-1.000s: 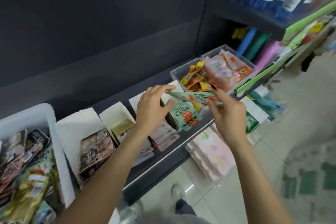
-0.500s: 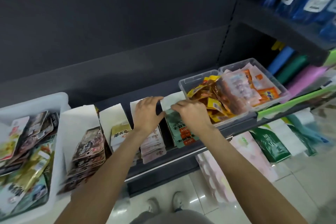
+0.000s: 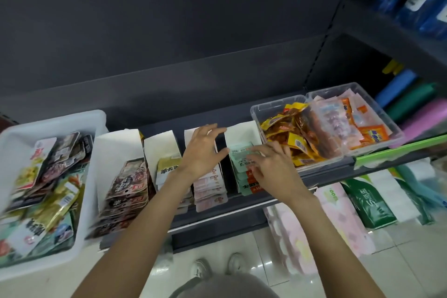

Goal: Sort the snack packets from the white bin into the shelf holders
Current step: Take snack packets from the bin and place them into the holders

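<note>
The green packets (image 3: pixel 243 164) lie stacked in the rightmost white shelf holder (image 3: pixel 244 134), where the right hand (image 3: pixel 271 167) rests flat-fingered on them and the left hand (image 3: pixel 202 150), fingers spread and holding nothing, steadies the neighbouring holder (image 3: pixel 189 134), with the white bin (image 3: pixel 92 128) of mixed packets far left on the shelf (image 3: pixel 242 203).

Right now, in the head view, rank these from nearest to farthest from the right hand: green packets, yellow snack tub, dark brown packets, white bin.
From the right hand:
1. Green packets, under its fingers.
2. Yellow snack tub, just right.
3. Dark brown packets, left, beyond the left hand.
4. White bin, far left.
</note>
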### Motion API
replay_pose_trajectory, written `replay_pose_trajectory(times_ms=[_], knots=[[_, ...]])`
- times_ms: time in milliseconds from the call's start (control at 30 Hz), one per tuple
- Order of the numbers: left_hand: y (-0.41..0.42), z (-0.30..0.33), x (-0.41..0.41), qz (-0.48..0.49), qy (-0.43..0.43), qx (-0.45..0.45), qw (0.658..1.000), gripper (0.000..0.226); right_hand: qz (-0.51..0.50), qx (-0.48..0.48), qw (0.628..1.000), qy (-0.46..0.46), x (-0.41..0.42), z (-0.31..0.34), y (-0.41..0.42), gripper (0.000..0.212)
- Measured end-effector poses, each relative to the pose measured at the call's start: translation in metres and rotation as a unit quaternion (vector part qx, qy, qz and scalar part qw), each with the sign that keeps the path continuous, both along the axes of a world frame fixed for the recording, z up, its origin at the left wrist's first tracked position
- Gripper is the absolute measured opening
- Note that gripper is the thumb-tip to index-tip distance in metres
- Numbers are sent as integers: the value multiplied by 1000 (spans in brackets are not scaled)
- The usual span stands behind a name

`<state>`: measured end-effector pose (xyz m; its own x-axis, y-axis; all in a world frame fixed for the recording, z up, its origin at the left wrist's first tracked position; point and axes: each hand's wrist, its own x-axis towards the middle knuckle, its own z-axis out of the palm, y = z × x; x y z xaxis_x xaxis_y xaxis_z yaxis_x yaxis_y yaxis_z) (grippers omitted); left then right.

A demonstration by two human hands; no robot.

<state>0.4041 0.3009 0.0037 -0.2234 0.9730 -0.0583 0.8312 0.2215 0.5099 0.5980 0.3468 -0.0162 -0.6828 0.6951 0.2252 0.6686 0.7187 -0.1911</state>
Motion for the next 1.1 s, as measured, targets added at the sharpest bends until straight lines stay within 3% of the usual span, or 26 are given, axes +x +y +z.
replay_pose_trajectory(times_ms=[133,233,367,533,633,800,967,1033,1100], knots=[[-49,27,-13,40,-22,102,994,32,47,-88,986,135,-19,42,-13,24],[-99,40,-38,58,63,182,980,24,116,-140,972,148,-53,62,-30,20],[-172,42,-88,133,130,210,960,24,220,-177,949,142,-119,71,-68,21],[-261,17,-169,303,118,173,930,16,313,-162,935,45,-207,75,-122,26],[-297,-6,-224,378,82,99,917,29,340,-177,923,22,-261,68,-152,27],[-319,-29,-283,286,60,-18,956,48,340,-169,923,-66,-343,40,-192,30],[-326,-44,-307,226,43,-55,972,39,282,-136,917,-249,-386,0,-220,66],[-328,-47,-311,217,25,-57,974,37,266,-117,925,-245,-390,-11,-226,64],[-329,-47,-314,215,-18,-54,975,36,261,-80,939,-212,-390,-15,-229,48]])
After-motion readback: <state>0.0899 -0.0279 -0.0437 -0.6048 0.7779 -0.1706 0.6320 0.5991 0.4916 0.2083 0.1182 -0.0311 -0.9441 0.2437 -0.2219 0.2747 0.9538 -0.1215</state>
